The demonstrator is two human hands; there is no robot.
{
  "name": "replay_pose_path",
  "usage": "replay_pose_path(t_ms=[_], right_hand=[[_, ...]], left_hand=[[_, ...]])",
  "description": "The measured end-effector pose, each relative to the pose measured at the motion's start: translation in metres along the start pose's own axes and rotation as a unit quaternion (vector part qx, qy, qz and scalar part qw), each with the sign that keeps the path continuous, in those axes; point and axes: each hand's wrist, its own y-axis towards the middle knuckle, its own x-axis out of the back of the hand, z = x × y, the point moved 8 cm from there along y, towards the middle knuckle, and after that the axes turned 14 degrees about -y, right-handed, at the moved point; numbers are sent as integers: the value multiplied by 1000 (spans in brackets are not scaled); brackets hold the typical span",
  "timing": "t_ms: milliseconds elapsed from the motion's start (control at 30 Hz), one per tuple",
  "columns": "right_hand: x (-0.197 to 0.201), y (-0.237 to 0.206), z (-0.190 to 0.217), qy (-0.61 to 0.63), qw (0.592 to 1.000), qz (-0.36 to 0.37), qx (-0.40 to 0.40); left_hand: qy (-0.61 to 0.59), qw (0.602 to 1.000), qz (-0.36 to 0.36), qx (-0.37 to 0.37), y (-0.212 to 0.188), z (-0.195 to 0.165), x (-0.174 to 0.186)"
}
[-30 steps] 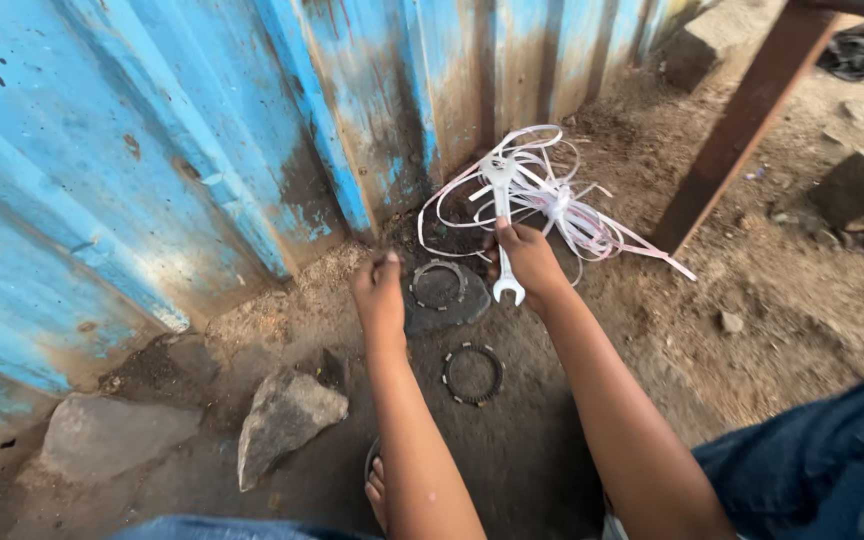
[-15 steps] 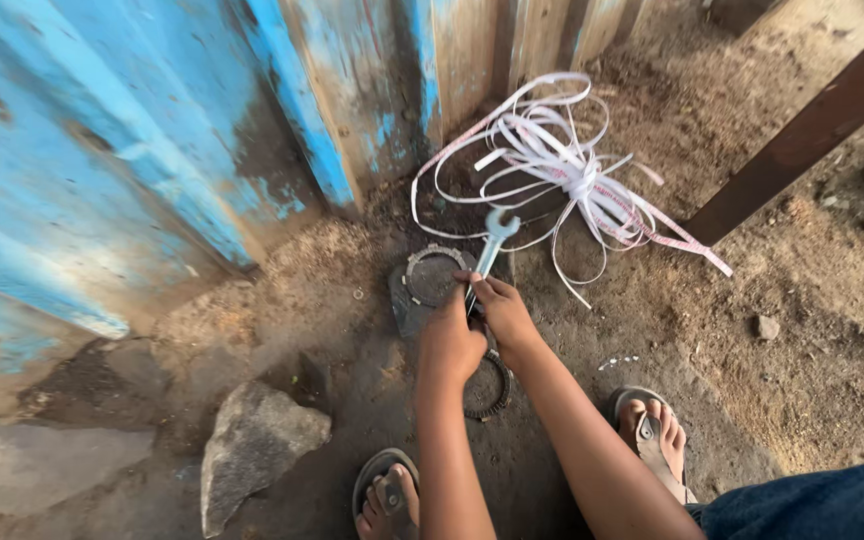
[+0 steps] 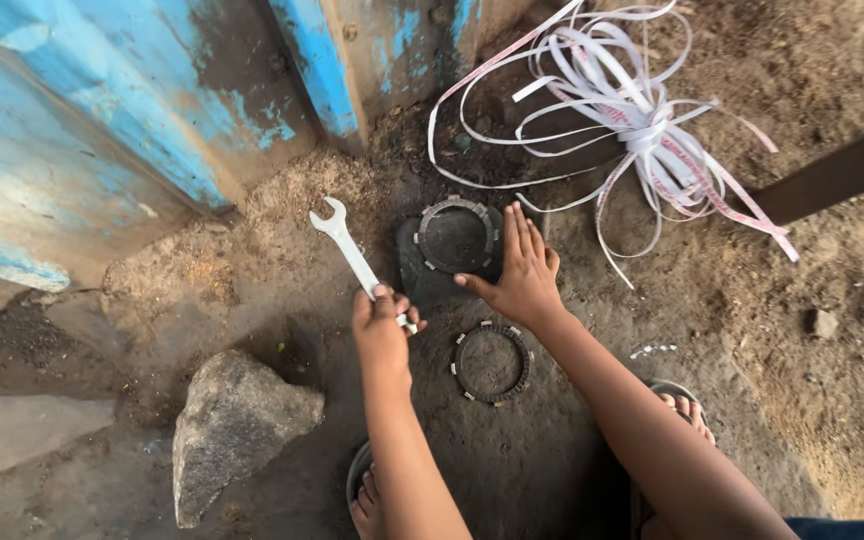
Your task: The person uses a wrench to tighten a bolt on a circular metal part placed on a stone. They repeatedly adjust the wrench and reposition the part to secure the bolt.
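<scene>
Our left hand is closed around the lower end of an open-ended spanner, whose jaw end points up toward eleven o'clock and lies over the dirt ground. Our right hand is spread flat, fingers straight and thumb out to nine o'clock, and grips nothing; its fingertips reach the right edge of a round toothed clutch plate that sits on a dark flat slab at twelve o'clock from the hands. We cannot tell whether the palm presses down or only hovers.

A second toothed ring, thinner and open in the middle, lies flat on the oily soil at six o'clock from the right hand, between our two forearms and touching neither.

At seven o'clock from the left hand sits a grey rock. A tangle of white plastic strapping lies at one o'clock from the right hand, near the plate but apart from it. A blue corrugated metal sheet stands along the ten o'clock side. Our sandalled feet show at the bottom edge.
</scene>
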Motion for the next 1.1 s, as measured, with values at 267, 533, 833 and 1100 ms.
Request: replay_pose_path(t_ms=[267, 533, 833, 1100], right_hand=[[-25, 18, 5, -21, 999, 30, -12], [-39, 27, -9, 3, 996, 82, 38], [-26, 23, -2, 3, 999, 47, -6], [-32, 22, -8, 1, 994, 108, 14]], left_hand=[[128, 991, -24, 41, -1, -11, 26], [174, 985, -19, 5, -3, -13, 33], [206, 978, -18, 17, -1, 1, 29], [214, 977, -6, 26, -5, 12, 21]])
